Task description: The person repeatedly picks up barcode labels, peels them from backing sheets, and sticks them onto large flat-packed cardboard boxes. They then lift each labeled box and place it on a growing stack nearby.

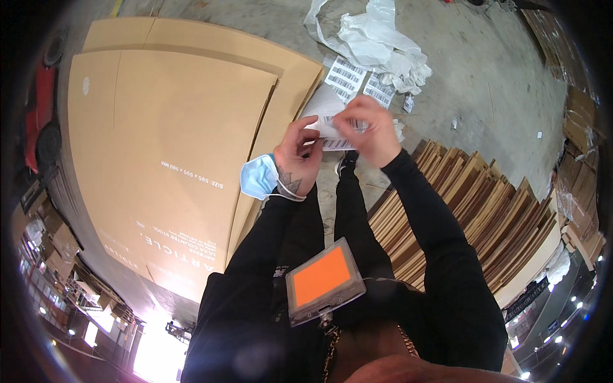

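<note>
Two hands meet over one white label sheet (pixel 329 121), held up in front of the person's chest, above the concrete floor (pixel 485 76). The left hand (pixel 297 156) pinches the sheet's near left edge to keep it taut. The right hand (pixel 370 131) curls its fingertips onto the barcoded face, as if working at a sticker; I cannot tell whether one is lifted. A blue mask (pixel 258 175) hangs off the left wrist, out of the way of the fingers.

More label sheets (pixel 357 82) lie on the floor just beyond the hands, beside crumpled white plastic (pixel 377 38). To the left, large flat cardboard (pixel 172 147) lies stacked, its top face bare. To the right, folded cartons (pixel 485 210) stand packed on edge. An orange badge (pixel 322 277) dangles at the chest.
</note>
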Action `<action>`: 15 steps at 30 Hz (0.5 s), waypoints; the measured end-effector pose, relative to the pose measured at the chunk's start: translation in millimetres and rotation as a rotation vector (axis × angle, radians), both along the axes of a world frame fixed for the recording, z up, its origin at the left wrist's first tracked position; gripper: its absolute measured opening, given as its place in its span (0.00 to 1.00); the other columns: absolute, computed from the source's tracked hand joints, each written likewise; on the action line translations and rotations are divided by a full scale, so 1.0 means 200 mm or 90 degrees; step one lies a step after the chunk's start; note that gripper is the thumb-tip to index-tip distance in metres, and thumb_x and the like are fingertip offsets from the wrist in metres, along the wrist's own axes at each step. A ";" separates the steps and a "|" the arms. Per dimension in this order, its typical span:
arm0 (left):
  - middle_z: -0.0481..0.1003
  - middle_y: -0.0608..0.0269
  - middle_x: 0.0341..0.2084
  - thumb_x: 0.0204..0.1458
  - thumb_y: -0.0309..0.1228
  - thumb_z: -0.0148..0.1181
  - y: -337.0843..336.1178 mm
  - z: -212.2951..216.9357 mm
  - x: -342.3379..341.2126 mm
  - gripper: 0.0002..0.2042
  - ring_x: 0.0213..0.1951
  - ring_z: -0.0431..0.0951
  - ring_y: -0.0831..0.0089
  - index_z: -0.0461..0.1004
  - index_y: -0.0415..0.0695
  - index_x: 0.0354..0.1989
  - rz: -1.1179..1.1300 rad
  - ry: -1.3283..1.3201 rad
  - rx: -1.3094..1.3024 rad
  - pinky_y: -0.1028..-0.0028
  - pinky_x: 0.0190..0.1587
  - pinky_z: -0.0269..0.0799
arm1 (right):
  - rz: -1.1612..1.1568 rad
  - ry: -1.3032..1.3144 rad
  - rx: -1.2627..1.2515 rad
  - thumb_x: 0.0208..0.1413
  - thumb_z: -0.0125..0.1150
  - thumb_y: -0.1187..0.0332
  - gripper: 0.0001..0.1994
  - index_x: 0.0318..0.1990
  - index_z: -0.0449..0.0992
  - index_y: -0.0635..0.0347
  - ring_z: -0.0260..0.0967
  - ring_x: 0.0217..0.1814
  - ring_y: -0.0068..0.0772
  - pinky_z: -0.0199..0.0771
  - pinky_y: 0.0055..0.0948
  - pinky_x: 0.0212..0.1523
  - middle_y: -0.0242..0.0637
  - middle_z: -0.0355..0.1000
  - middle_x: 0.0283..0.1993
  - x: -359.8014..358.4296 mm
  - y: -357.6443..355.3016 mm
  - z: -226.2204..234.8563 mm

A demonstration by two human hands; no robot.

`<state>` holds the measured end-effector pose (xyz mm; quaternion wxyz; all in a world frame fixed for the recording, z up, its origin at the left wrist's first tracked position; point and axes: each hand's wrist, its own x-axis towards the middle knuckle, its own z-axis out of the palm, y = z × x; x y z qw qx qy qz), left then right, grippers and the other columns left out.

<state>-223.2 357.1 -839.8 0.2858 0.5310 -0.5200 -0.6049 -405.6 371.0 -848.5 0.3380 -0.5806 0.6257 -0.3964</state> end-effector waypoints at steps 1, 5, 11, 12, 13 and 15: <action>0.77 0.60 0.34 0.50 0.12 0.55 0.01 -0.02 0.01 0.21 0.39 0.80 0.75 0.68 0.41 0.53 0.018 0.023 0.014 0.77 0.42 0.77 | -0.095 -0.049 0.035 0.47 0.65 0.76 0.05 0.32 0.81 0.58 0.70 0.32 0.30 0.70 0.29 0.33 0.33 0.72 0.29 -0.06 -0.01 -0.02; 0.77 0.60 0.37 0.49 0.11 0.56 -0.01 -0.09 0.06 0.20 0.41 0.78 0.75 0.66 0.37 0.52 0.162 0.114 0.068 0.77 0.45 0.75 | -0.510 -0.516 0.112 0.57 0.59 0.71 0.04 0.37 0.77 0.59 0.67 0.26 0.22 0.69 0.23 0.28 0.27 0.70 0.28 -0.61 0.00 -0.16; 0.77 0.61 0.38 0.50 0.13 0.57 0.00 -0.18 0.12 0.23 0.40 0.78 0.74 0.63 0.38 0.55 0.258 0.157 0.162 0.74 0.43 0.77 | -0.795 -0.725 0.014 0.63 0.50 0.72 0.08 0.48 0.67 0.54 0.63 0.21 0.23 0.67 0.23 0.21 0.30 0.67 0.26 -0.86 0.11 -0.30; 0.77 0.61 0.38 0.50 0.13 0.57 0.00 -0.19 0.12 0.23 0.40 0.78 0.73 0.63 0.38 0.56 0.256 0.147 0.175 0.73 0.42 0.77 | -0.786 -0.672 -0.021 0.63 0.49 0.72 0.09 0.50 0.66 0.52 0.63 0.21 0.23 0.67 0.23 0.20 0.31 0.67 0.26 -0.83 0.14 -0.30; 0.77 0.61 0.38 0.50 0.13 0.57 0.01 -0.19 0.11 0.23 0.40 0.78 0.73 0.63 0.39 0.56 0.256 0.155 0.183 0.73 0.42 0.78 | -0.748 -0.710 -0.029 0.66 0.47 0.68 0.11 0.54 0.62 0.49 0.63 0.22 0.23 0.66 0.23 0.20 0.32 0.67 0.27 -0.81 0.15 -0.31; 0.76 0.61 0.38 0.50 0.14 0.58 0.02 -0.19 0.07 0.23 0.40 0.78 0.73 0.63 0.39 0.56 0.251 0.177 0.199 0.72 0.41 0.78 | -0.732 -0.807 -0.026 0.67 0.48 0.61 0.12 0.54 0.62 0.49 0.63 0.22 0.23 0.66 0.24 0.21 0.33 0.67 0.27 -0.79 0.18 -0.31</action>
